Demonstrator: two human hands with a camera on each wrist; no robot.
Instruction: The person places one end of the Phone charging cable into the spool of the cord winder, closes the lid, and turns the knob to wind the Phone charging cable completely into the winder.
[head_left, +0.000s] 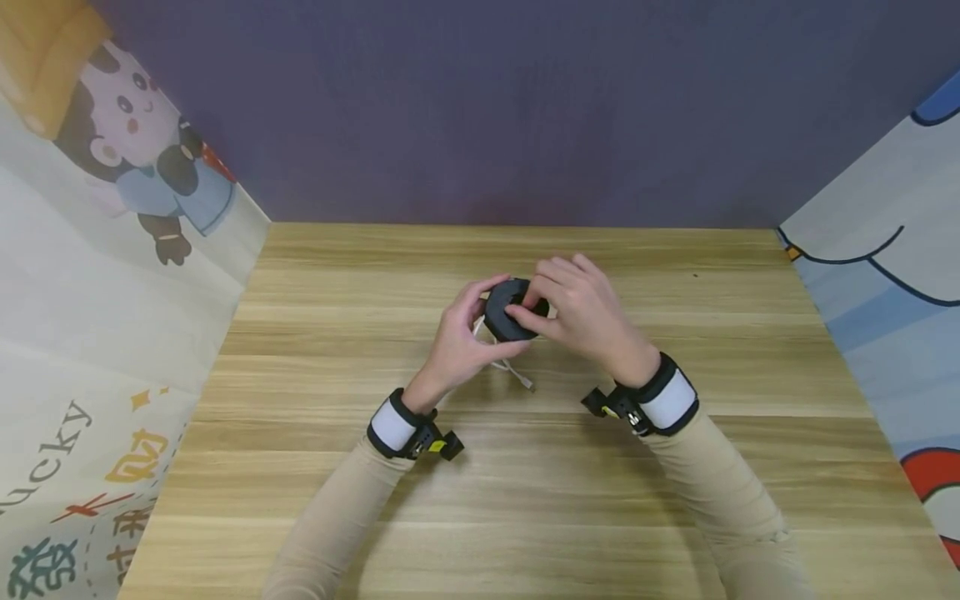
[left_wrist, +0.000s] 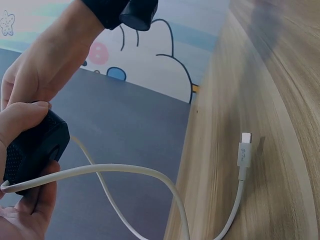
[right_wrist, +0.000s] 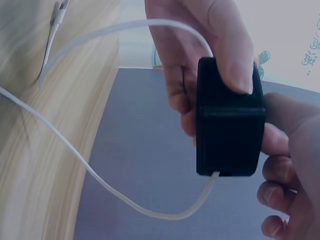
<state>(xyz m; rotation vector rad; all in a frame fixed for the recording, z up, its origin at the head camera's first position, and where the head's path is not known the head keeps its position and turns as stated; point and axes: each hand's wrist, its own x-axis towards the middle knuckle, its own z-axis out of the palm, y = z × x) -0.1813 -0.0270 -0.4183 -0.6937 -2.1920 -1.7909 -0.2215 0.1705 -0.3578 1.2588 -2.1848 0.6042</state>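
Observation:
A black octagonal cable winder [head_left: 506, 327] is held up over the table, its flat face toward the head camera. My left hand [head_left: 467, 335] grips it by the edge, thumb on the near side and fingers round the far side. At the middle of the face, my right hand [head_left: 579, 310] pinches with thumb and forefinger; what lies between these tips is hidden. A white cable [right_wrist: 170, 217] comes out of opposite sides of the winder and droops in loops. One end carries a white plug [left_wrist: 244, 154] with a metal tip, hanging close over the wood.
The wooden table [head_left: 360, 500] runs back to a dark blue-grey panel [head_left: 480, 108]. Printed cloths stand along the left [head_left: 112, 333] and right sides. Both wrists wear black straps with small cameras.

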